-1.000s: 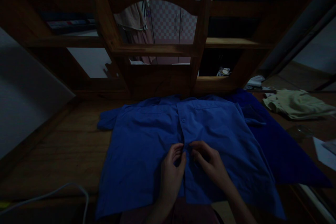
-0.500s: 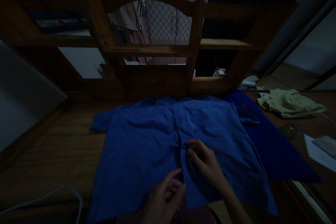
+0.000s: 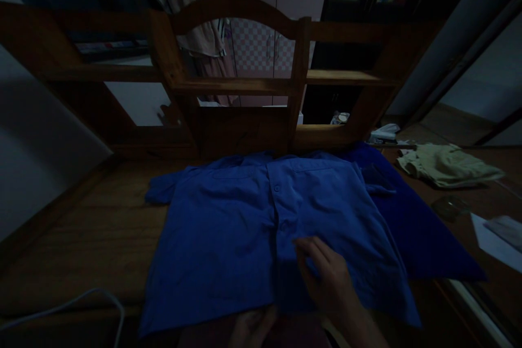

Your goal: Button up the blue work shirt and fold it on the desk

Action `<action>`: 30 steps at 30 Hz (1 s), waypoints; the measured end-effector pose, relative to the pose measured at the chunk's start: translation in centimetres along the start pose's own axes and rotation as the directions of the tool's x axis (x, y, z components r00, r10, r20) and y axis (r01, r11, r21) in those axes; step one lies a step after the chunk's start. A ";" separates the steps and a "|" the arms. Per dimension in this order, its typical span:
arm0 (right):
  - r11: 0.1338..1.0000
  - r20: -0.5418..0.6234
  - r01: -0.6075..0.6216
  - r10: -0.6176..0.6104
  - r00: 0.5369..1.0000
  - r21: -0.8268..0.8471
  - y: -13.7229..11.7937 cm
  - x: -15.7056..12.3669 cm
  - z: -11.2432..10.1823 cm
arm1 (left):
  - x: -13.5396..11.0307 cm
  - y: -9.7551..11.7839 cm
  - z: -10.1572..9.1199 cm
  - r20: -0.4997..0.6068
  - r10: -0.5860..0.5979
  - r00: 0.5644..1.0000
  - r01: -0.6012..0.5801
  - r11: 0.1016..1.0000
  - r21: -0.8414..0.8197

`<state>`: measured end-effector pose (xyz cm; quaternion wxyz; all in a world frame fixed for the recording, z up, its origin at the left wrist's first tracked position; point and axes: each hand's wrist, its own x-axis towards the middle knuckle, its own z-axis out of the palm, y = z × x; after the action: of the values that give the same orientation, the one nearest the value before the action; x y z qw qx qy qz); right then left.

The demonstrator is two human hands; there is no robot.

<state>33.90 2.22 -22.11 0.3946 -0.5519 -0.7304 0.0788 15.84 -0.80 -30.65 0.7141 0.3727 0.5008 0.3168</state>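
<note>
A blue button-front shirt lies spread flat, front up, on a wooden table. My right hand lies on the shirt's lower front just right of the button strip, its fingers curled onto the cloth there. My left hand shows only partly at the bottom edge, at the shirt's hem below the strip. The dim light and the hem hide its fingers. A darker blue cloth lies under the shirt's right side.
A wooden shelf unit with an arched top stands along the table's far edge. A beige folded garment, a small glass item and white paper lie at the right. A white cable loops at the near left.
Both hands have moved down the button strip toward me. My left hand has dropped from the strip's middle to the hem, and my right hand has followed lower.
</note>
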 end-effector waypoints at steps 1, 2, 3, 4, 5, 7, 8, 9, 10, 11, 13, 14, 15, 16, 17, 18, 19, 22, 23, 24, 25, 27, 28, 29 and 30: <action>0.997 0.023 0.062 -0.061 0.998 -0.055 -0.4 -0.8 -0.4 | -0.1 0.1 0.1 -0.030 0.018 0.999 -0.018 1.000 -0.008; 0.988 0.041 0.117 -0.113 0.993 -0.104 -0.7 -1.6 -0.8 | -0.2 0.4 0.1 -0.052 0.032 0.998 -0.033 0.999 -0.008; 0.975 0.052 0.168 -0.162 0.985 -0.148 -0.9 -2.3 -1.1 | -0.5 0.7 0.2 -0.069 0.040 0.997 -0.040 0.999 -0.002; 0.959 0.055 0.212 -0.205 0.977 -0.187 -1.0 -3.1 -1.3 | -0.8 0.9 0.4 -0.091 0.044 0.995 -0.043 0.999 0.011; 0.944 0.060 0.246 -0.238 0.969 -0.220 -1.0 -3.8 -1.4 | -1.2 1.1 0.5 -0.125 0.047 0.991 -0.044 0.999 0.028; 0.921 0.088 0.291 -0.277 0.957 -0.259 -0.6 -5.2 -1.2 | -1.8 1.3 0.8 -0.228 0.064 0.971 -0.054 0.997 0.050; 0.915 0.101 0.304 -0.287 0.953 -0.266 -0.3 -5.8 -0.9 | -2.0 1.3 0.9 -0.275 0.072 0.959 -0.062 0.997 0.044; 0.911 0.112 0.317 -0.297 0.948 -0.264 -0.1 -6.4 -0.5 | -2.1 1.2 1.1 -0.309 0.080 0.948 -0.076 0.997 0.027; 0.910 0.110 0.328 -0.310 0.945 -0.254 0.2 -6.9 -0.1 | -2.1 1.1 1.3 -0.327 0.092 0.941 -0.095 0.995 0.005; 0.914 0.092 0.332 -0.319 0.943 -0.234 0.4 -7.3 0.3 | -2.0 1.0 1.5 -0.329 0.104 0.939 -0.117 0.993 -0.019; 0.940 0.036 0.299 -0.297 0.954 -0.167 0.5 -7.9 1.0 | -1.6 0.8 2.0 -0.312 0.128 0.941 -0.152 0.987 -0.054; 0.957 -0.002 0.264 -0.266 0.964 -0.122 0.3 -8.1 1.2 | -1.4 0.7 2.3 -0.304 0.137 0.943 -0.163 0.985 -0.062; 0.974 -0.041 0.218 -0.221 0.974 -0.066 0.1 -8.1 1.3 | -1.2 0.6 2.6 -0.298 0.145 0.944 -0.172 0.983 -0.065; 0.987 -0.071 0.161 -0.160 0.985 0.002 -0.1 -8.1 1.3 | -1.1 0.6 3.0 -0.288 0.157 0.945 -0.185 0.980 -0.074; 0.993 -0.087 0.095 -0.088 0.992 0.076 -0.3 -8.1 1.1 | -1.2 0.7 3.2 -0.278 0.172 0.945 -0.203 0.975 -0.086; 0.988 -0.101 0.022 -0.006 0.995 0.151 -0.5 -8.0 0.8 | -1.3 0.7 3.5 -0.275 0.189 0.943 -0.224 0.969 -0.101; 0.974 -0.112 -0.062 0.088 0.990 0.220 -0.5 -7.9 0.5 | -1.5 0.7 3.6 -0.275 0.203 0.940 -0.242 0.963 -0.115; 0.895 -0.135 -0.267 0.333 0.933 0.357 0.1 -7.7 -0.6 | -2.6 0.6 3.5 -0.295 0.240 0.925 -0.276 0.957 -0.087; 0.877 -0.143 -0.294 0.370 0.918 0.380 0.5 -7.8 -0.9 | -2.9 0.4 3.4 -0.302 0.260 0.917 -0.286 0.957 -0.046; 0.866 -0.143 -0.304 0.386 0.911 0.396 0.9 -7.8 -1.1 | -3.2 0.3 3.1 -0.302 0.286 0.909 -0.300 0.954 0.001; 0.862 -0.135 -0.303 0.385 0.913 0.407 1.3 -7.9 -1.2 | -3.5 0.0 2.8 -0.298 0.315 0.901 -0.316 0.948 0.046; 0.859 -0.114 -0.295 0.371 0.922 0.418 1.7 -8.2 -1.2 | -3.8 -0.5 2.4 -0.269 0.353 0.896 -0.338 0.936 0.101; 0.858 -0.101 -0.295 0.367 0.925 0.421 1.7 -8.4 -1.2 | -3.9 -0.8 2.2 -0.252 0.360 0.898 -0.343 0.933 0.111; 0.855 -0.086 -0.301 0.368 0.926 0.421 1.6 -8.5 -1.1 | -3.9 -1.0 2.2 -0.240 0.365 0.899 -0.348 0.931 0.114; 0.853 -0.069 -0.309 0.369 0.927 0.420 1.3 -8.6 -0.9 | -3.9 -1.2 2.2 -0.238 0.372 0.897 -0.355 0.928 0.112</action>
<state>36.18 -5.06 -26.41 0.5319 -0.5836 -0.5583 0.2546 16.90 -5.18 -29.33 0.5594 0.4392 0.5201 0.4729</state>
